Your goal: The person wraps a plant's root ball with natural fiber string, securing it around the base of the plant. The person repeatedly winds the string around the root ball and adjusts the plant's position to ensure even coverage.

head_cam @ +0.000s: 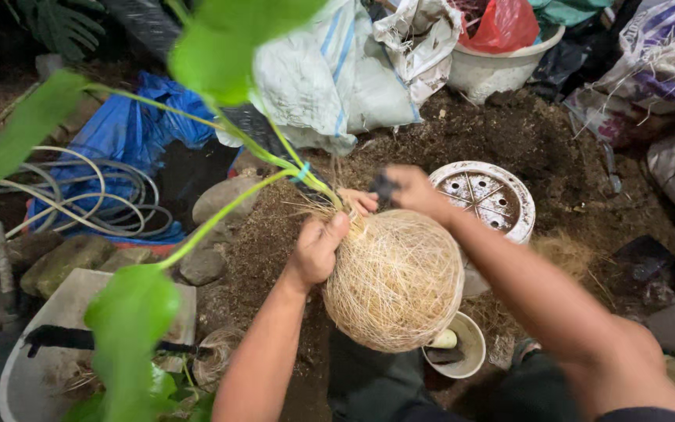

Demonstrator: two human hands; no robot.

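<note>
A round ball (396, 281) wrapped in pale coconut fibre sits in front of me, with a green-stemmed plant (220, 211) rising out of its top. My left hand (318, 250) grips the ball's upper left side, thumb pressed near the stems. My right hand (412, 190) is at the top of the ball and pinches a small dark object (384, 187); what that object is I cannot tell. Large green leaves (130, 328) hang close to the camera and hide part of the left side.
A white perforated pot (484, 195) lies on the soil pile. A small white cup (458, 348) sits under the ball. White and blue sacks (330, 78), a bucket with a red bag (501, 47), coiled hose (95, 195), stones (205, 266) and a white tray (41, 367) surround me.
</note>
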